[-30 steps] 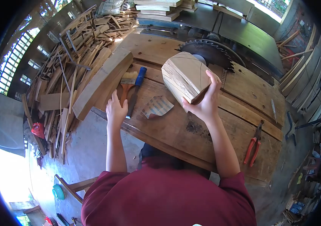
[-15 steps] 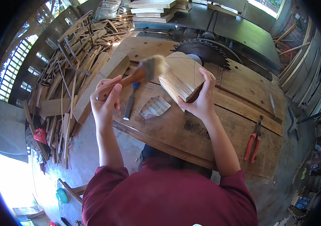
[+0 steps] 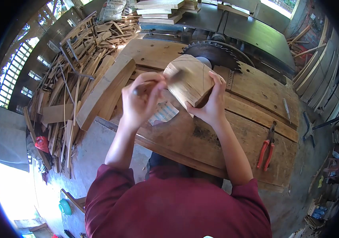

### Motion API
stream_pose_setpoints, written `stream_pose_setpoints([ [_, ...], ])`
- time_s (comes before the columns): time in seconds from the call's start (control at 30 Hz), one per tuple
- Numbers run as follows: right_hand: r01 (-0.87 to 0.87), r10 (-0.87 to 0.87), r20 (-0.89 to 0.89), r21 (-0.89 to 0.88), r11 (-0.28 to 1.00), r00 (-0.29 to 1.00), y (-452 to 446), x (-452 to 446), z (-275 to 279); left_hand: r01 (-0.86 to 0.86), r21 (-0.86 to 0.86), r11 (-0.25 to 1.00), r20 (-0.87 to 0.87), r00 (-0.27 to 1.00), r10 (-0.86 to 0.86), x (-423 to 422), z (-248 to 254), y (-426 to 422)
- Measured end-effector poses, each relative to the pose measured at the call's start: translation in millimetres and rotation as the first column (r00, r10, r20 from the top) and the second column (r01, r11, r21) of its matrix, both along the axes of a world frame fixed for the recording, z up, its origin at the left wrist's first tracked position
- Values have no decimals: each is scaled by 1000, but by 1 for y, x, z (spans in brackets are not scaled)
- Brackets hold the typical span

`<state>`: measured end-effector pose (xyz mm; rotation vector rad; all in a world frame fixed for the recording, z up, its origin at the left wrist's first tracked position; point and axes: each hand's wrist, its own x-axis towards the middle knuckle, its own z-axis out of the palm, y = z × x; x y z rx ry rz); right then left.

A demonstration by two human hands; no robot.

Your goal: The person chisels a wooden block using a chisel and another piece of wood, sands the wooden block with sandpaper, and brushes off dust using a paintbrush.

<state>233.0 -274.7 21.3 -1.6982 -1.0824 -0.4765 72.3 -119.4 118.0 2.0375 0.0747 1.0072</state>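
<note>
My left hand (image 3: 139,101) is closed around the wooden handle of a flat brush (image 3: 178,76), whose head is blurred by motion over the wood. A thick pale wooden block (image 3: 195,77) with pencil lines on its face stands tilted on the bench. My right hand (image 3: 214,104) grips the block's right edge, thumb at the lower corner and fingers at the upper side. Just below the block lies a torn piece of printed paper (image 3: 164,113), partly behind my left hand. The chisel seen earlier is hidden by that hand.
A toothed circular saw blade (image 3: 217,51) rises right behind the block. Red-handled pliers (image 3: 266,147) and a thin pen-like tool (image 3: 286,108) lie right on the wooden bench (image 3: 253,133). A thick timber piece (image 3: 106,91) and scrap wood lie left; stacked boards (image 3: 159,12) stand behind.
My left hand has moved right with the brush, from beside the block to over its face, covering the chisel. My right hand and the block have hardly moved.
</note>
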Motion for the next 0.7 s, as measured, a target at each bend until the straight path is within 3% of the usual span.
stream_pose_setpoints([
  [0.07, -1, 0, 12, 11, 1000, 1000, 0, 0, 0, -309, 424, 851, 151, 951, 270, 9, -3, 21],
  [0.13, 4, -4, 17, 13, 1000, 1000, 1, 1, 0, -139, 70, 988, 152, 980, 127, 4, 1, 12],
  [0.17, 9, -9, 14, 8, 1000, 1000, 1, 0, 0, -36, -114, 993, 171, 984, 55, 1, 3, 5],
  [0.27, 11, -11, 4, 5, 1000, 1000, 0, -1, 1, 336, -134, 932, 186, 933, -309, -3, 4, -17],
  [0.3, 8, -8, 2, 6, 1000, 1000, 0, -1, 1, 324, -59, 944, 167, 936, -310, 3, 0, -20],
  [0.4, 13, -13, -2, -15, 1000, 1000, -1, 0, 0, -61, 167, 984, 83, 995, 48, 13, 2, -11],
  [0.43, 10, -10, 5, -4, 1000, 1000, -1, 0, -1, -249, 480, 841, 187, 966, 179, 20, 2, 6],
  [0.53, 3, -3, 25, 10, 1000, 1000, 1, 1, 1, -248, 248, 937, 235, 953, 190, 11, 3, 6],
  [0.57, 9, -9, 23, -1, 1000, 1000, 0, 0, 2, -51, 10, 999, 253, 966, 47, 6, -2, 2],
  [0.67, 3, -3, 13, -4, 1000, 1000, -1, 1, 1, 410, -13, 912, 284, 876, -389, -2, -4, -7],
  [0.7, -6, 6, 10, -1, 1000, 1000, -1, 1, 0, 455, -43, 890, 222, 872, -435, -2, -8, -3],
])
